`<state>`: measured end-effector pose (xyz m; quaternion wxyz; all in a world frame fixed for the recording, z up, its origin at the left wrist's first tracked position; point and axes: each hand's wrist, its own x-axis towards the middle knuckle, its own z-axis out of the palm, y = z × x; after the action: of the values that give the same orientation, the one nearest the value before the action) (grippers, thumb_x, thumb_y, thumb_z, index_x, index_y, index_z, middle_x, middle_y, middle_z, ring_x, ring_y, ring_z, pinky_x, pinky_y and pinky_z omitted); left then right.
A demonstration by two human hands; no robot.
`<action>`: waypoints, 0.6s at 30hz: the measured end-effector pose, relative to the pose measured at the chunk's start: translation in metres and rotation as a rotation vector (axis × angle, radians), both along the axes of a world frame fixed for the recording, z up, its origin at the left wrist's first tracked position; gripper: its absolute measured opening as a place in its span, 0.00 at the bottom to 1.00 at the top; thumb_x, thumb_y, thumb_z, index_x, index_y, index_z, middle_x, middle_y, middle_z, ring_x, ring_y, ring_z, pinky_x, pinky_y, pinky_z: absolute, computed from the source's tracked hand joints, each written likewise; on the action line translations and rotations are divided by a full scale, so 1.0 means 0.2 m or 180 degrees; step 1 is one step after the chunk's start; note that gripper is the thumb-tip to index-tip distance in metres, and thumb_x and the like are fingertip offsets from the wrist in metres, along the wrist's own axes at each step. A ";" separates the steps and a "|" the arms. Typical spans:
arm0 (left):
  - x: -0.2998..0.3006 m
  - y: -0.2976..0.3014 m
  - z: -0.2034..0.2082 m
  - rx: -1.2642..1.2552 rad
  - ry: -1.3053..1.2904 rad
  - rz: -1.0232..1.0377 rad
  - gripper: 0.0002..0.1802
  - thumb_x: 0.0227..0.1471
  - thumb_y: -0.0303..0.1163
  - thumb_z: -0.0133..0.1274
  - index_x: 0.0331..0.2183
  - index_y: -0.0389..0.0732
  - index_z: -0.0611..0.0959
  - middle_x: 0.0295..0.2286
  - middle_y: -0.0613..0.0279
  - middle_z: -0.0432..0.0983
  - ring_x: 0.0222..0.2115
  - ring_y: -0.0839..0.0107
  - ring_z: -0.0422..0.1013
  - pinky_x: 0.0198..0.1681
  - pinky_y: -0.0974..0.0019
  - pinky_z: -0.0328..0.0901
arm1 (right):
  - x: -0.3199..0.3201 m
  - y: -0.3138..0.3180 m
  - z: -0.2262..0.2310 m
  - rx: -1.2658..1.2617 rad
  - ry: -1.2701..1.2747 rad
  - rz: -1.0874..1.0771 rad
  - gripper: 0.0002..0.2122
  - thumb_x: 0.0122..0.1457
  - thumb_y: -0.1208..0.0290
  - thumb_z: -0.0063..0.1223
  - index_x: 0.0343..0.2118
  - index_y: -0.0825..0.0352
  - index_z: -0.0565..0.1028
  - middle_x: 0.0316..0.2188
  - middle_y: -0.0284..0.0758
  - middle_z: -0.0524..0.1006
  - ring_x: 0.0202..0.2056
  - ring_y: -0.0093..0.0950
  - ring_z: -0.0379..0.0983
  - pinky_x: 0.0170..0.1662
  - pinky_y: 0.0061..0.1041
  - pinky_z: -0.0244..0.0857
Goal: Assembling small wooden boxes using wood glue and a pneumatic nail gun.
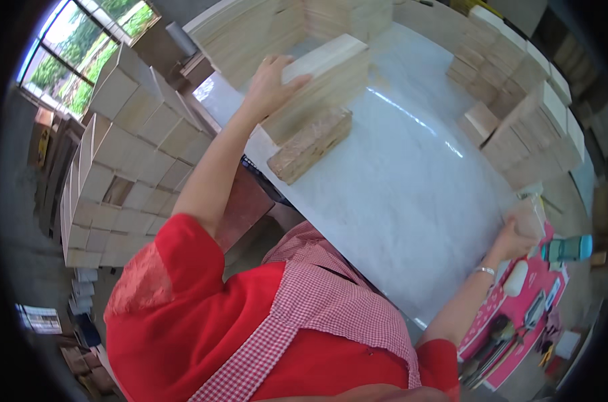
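Note:
My left hand (272, 87) lies over the top edge of a long pale wooden block (327, 80) on the table, its thumb and fingers gripping it. In front of that block lies a smaller rough block wrapped in brown tape (311, 146), untouched. At the table's right edge, my right hand (513, 239) closes on a whitish clear plastic packet (530, 213); what is inside it I cannot make out. A bracelet is on my right wrist. The table (398, 201) has a glossy pale cover.
Stacked wooden blocks (535, 134) stand at the far right, larger wooden pieces (250, 40) at the back. A tall stack of wooden boxes (130, 161) rises left. By my right hand are a pink mat (512, 308) with tools, a teal-lidded jar (567, 248) and a white oval object (516, 279).

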<state>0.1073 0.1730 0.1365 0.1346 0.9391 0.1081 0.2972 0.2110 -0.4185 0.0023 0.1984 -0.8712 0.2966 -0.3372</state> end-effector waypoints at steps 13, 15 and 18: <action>0.32 0.29 -0.04 0.0086 0.1774 0.0398 0.56 0.25 0.68 0.65 0.48 0.33 0.76 0.47 0.46 0.72 0.52 0.55 0.66 0.53 0.52 0.62 | -0.73 0.33 0.21 0.1035 -0.0420 0.1354 0.44 0.48 0.71 0.67 0.64 0.72 0.50 0.57 0.50 0.62 0.58 0.42 0.60 0.60 0.37 0.57; 0.25 0.21 0.02 0.0191 0.1299 -0.0009 0.49 0.30 0.65 0.64 0.46 0.36 0.77 0.45 0.48 0.73 0.50 0.56 0.67 0.51 0.51 0.62 | -0.84 0.35 0.17 0.1007 -0.0073 0.1336 0.44 0.48 0.70 0.67 0.65 0.70 0.50 0.58 0.49 0.61 0.58 0.39 0.62 0.59 0.35 0.58; 0.14 0.00 0.06 0.0357 0.0794 -0.0365 0.41 0.36 0.60 0.63 0.44 0.38 0.78 0.43 0.50 0.74 0.48 0.56 0.68 0.49 0.51 0.61 | -0.92 0.39 0.04 0.0969 -0.0281 0.1755 0.45 0.48 0.71 0.68 0.65 0.70 0.50 0.58 0.48 0.62 0.58 0.38 0.62 0.59 0.34 0.58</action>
<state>0.1343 0.1724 0.1476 0.0842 0.9794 0.0533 0.1756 0.0270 -0.3410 0.0095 0.4231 -0.8636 0.0875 -0.2598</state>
